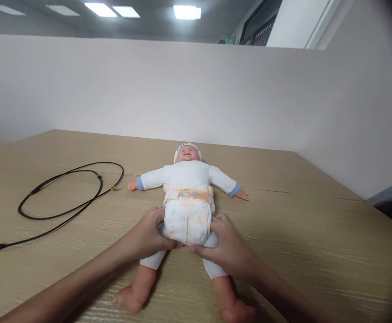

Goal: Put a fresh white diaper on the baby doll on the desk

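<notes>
A baby doll (186, 175) in a white long-sleeved top and white cap lies on its back on the wooden table (317, 233), head away from me, arms spread. It wears a white diaper (186, 220) with a patterned orange waistband. My left hand (149, 235) is curled around the diaper's lower left side at the doll's hip. Opposite it, my right hand (228, 246) grips the diaper's lower right side and the upper thigh. The doll's bare legs stretch toward me between my forearms.
A black cable (64, 197) lies looped on the table to the left, its plug end near the left edge. A white partition wall stands behind the table. The table's right edge drops off at the far right.
</notes>
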A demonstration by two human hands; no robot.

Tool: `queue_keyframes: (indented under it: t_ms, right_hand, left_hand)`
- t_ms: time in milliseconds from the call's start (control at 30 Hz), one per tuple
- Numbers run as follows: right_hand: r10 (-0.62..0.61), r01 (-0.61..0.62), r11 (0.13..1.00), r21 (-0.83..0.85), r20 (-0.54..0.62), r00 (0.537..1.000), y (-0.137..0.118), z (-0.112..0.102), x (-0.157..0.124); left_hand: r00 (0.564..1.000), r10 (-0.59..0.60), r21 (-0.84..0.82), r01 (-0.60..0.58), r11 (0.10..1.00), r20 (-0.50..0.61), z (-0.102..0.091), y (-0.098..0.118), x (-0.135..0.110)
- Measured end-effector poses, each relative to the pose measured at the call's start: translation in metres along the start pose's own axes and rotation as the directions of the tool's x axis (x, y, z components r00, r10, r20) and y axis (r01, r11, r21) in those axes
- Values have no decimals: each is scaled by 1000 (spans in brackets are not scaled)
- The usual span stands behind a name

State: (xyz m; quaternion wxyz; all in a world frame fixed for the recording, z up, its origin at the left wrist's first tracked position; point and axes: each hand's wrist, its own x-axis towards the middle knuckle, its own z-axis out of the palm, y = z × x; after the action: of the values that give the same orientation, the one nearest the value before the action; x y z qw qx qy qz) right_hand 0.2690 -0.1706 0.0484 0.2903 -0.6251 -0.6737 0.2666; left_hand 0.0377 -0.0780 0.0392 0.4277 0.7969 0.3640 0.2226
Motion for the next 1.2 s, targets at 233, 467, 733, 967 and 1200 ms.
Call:
queue_keyframes:
  t_ms: [233,467,733,967,1200]
  right_hand:
    - [-47,48,999,3,-19,999,3,1,3]
    - [-90,93,994,54,-49,995,14,1,2]
    - [23,-8,986,167,-89,996,16,6,-4]
    - [17,-10,980,200,-34,999,25,2,-1]
    - [43,-30,958,284,-38,998,33,4,-2]
  left_hand:
    - [998,54,-57,-53,997,15,-1,-3,1]
    - [997,69,-137,-62,989,47,-4,-4,0]
    - [984,-8,-441,85,893,175,-10,-13,-4]
    - [987,-11,-482,89,872,162,-8,-12,-4]
    - [983,-79,-622,165,766,164,-6,-13,-4]
